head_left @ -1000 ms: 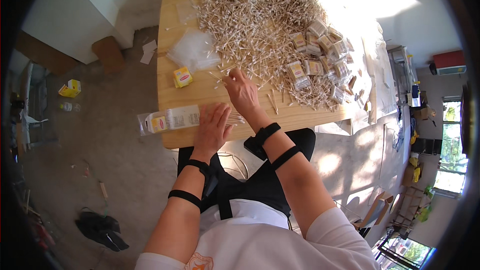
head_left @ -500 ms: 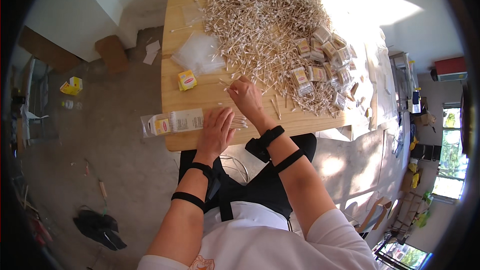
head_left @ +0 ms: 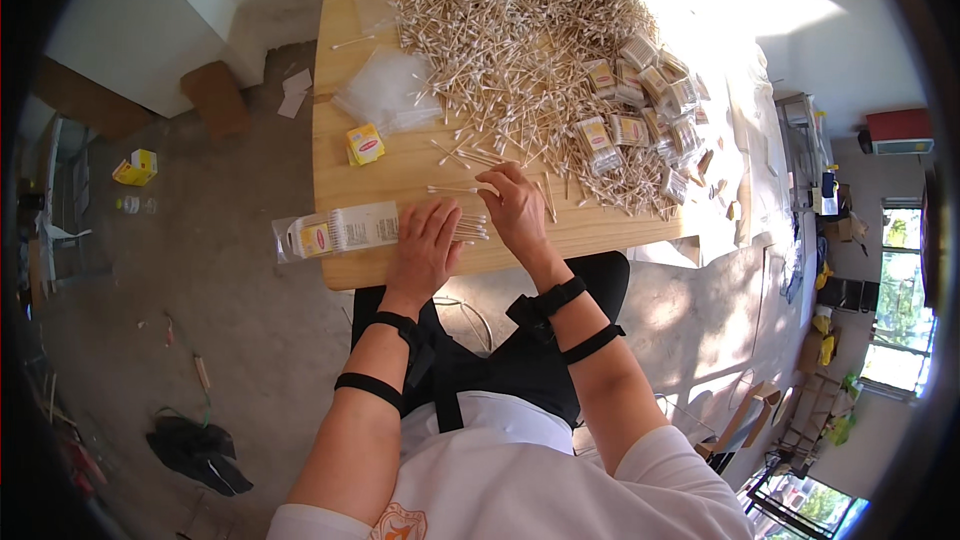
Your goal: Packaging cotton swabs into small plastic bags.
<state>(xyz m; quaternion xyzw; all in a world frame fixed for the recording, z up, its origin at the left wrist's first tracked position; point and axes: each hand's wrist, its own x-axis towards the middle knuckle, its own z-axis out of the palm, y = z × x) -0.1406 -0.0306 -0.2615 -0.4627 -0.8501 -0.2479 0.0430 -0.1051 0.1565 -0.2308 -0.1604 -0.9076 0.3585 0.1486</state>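
Near the table's front edge, my left hand curves over the right end of a clear plastic packet with a white card and a yellow label. Cotton swabs stick out to the right from under its fingers, beside the thumb. What the palm covers is hidden. My right hand is just to the right, above the wood, with thumb and forefinger pinched on a single cotton swab that points left. A few loose swabs lie just beyond it, at the edge of a large swab pile.
A small yellow box stands at the left, by flat clear bags. Filled swab packets heap up at the right of the pile. Brown cardboard and a yellow carton are on the floor at the left.
My right hand has drawn back from the loose swabs toward me and slightly right, and a swab now shows in its pinch. My left hand stays over the packet.
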